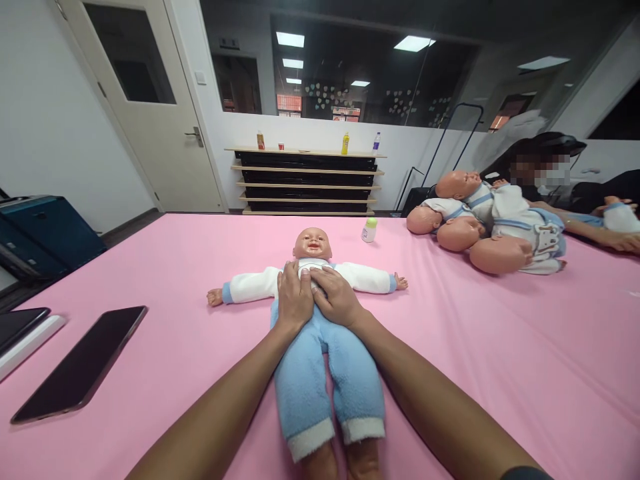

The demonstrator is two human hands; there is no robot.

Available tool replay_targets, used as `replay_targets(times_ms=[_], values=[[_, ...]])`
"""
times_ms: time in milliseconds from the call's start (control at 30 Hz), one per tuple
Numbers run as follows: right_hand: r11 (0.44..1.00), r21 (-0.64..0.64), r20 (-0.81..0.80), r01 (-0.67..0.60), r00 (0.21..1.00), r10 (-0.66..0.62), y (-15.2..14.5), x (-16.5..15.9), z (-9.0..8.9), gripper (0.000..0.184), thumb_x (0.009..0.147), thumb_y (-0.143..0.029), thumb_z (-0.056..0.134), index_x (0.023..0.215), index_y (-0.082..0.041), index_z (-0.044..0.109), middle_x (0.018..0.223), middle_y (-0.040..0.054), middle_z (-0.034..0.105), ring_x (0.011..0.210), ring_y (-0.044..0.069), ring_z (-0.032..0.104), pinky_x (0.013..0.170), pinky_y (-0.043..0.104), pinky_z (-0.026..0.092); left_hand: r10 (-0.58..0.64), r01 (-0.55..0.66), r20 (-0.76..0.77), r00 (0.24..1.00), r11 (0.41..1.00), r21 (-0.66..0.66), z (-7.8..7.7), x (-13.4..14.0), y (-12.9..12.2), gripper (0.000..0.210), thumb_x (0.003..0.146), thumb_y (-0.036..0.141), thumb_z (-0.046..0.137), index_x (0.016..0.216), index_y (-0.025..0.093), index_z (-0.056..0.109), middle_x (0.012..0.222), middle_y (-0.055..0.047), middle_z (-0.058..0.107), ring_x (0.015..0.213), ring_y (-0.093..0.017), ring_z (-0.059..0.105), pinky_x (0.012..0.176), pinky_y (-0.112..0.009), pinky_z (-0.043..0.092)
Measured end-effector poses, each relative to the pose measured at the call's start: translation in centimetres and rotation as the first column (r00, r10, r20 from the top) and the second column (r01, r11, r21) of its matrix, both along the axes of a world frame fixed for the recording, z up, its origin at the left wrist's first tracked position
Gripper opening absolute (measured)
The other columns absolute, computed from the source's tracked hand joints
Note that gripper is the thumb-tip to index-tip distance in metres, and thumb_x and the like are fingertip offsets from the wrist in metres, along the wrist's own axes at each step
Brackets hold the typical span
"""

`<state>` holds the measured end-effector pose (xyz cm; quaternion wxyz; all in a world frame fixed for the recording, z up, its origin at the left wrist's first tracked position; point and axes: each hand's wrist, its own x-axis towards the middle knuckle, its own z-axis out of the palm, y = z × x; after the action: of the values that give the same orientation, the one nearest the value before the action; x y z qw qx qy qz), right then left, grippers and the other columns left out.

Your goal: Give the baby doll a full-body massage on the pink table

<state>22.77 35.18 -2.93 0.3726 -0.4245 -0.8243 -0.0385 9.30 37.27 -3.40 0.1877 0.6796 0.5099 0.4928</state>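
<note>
A baby doll [327, 367] in a white top and light blue trousers lies face up on the pink table cover [175, 267], its arms stretched out sideways and its feet toward me. My left hand [296, 293] rests flat on the doll's chest, fingers pointing toward its head. Beside it, my right hand [336, 293] lies flat on the same chest, angled inward. Both hands have their fingers extended and grasp nothing. Beyond the doll's left arm stands a small white bottle [369, 231] with a green cap.
Several dolls [500, 227] are piled at the right, by another person [545, 163] in dark clothing. A dark phone [83, 363] and a white object [30, 347] lie at the left. A shelf [307, 177] with bottles stands by the back wall, and a blue suitcase [55, 233] at far left.
</note>
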Motion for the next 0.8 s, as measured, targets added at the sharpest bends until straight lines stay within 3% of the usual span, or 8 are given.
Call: replay_targets(times_ms=[233,400,500,567,667,800], values=[[0.956,-0.126,-0.054,0.264,0.961,-0.272,0.7,-0.2,-0.8,0.048,0.091,-0.029,0.046,0.137,-0.013,0.051,0.138,0.0099,0.048,0.130,0.021,0.045,0.116,0.040,0.034,-0.070,0.056,0.111,0.991,0.991,0.123,0.5,-0.2,-1.0,0.053,0.098,0.039,0.033,0.145,0.015,0.028,0.151,-0.013,0.032,0.141,-0.019,0.033,0.118,-0.039,0.032],[0.915,-0.150,-0.153,0.375,0.905,-0.396,0.6,-0.2,-0.7,0.039,0.091,-0.029,0.044,0.124,-0.013,0.058,0.118,0.0111,0.060,0.113,0.020,0.055,0.104,0.036,0.044,-0.170,0.153,0.107,0.980,0.977,0.147,0.3,-0.4,-1.2,0.047,0.097,0.040,0.036,0.138,0.017,0.037,0.139,-0.011,0.048,0.130,-0.017,0.048,0.111,-0.036,0.040],[0.904,-0.099,-0.220,0.417,0.877,-0.428,0.3,-0.2,-0.5,0.035,0.092,-0.026,0.042,0.118,-0.012,0.060,0.111,0.0113,0.061,0.108,0.019,0.056,0.101,0.035,0.044,-0.218,0.211,0.048,0.975,0.969,0.126,0.4,-0.5,-1.3,0.041,0.096,0.041,0.037,0.129,0.018,0.045,0.126,-0.009,0.059,0.120,-0.017,0.055,0.107,-0.035,0.043],[0.917,-0.007,-0.251,0.399,0.887,-0.388,0.0,-0.2,-0.4,0.034,0.091,-0.025,0.041,0.116,-0.012,0.060,0.113,0.0115,0.060,0.111,0.020,0.054,0.103,0.037,0.043,-0.242,0.239,0.010,0.970,0.964,0.118,0.5,-0.5,-1.2,0.039,0.096,0.041,0.037,0.127,0.019,0.047,0.119,-0.008,0.062,0.117,-0.017,0.056,0.106,-0.036,0.043],[0.959,0.121,-0.232,0.257,0.946,-0.224,-0.4,-0.2,-0.2,0.032,0.090,-0.023,0.041,0.114,-0.014,0.060,0.116,0.0095,0.059,0.114,0.019,0.053,0.109,0.038,0.039,-0.191,0.194,-0.044,0.981,0.975,0.108,0.6,-0.3,-0.9,0.039,0.097,0.039,0.033,0.126,0.018,0.048,0.120,-0.008,0.062,0.120,-0.017,0.054,0.111,-0.040,0.037],[0.990,0.108,-0.186,0.091,0.980,-0.070,-0.4,-0.1,0.0,0.037,0.090,-0.022,0.041,0.123,-0.015,0.055,0.121,0.0079,0.058,0.115,0.016,0.053,0.108,0.036,0.042,-0.096,0.103,-0.126,0.987,0.994,0.047,0.5,0.1,-0.4,0.036,0.099,0.035,0.028,0.122,0.019,0.050,0.127,-0.007,0.058,0.122,-0.018,0.051,0.118,-0.049,0.023]])
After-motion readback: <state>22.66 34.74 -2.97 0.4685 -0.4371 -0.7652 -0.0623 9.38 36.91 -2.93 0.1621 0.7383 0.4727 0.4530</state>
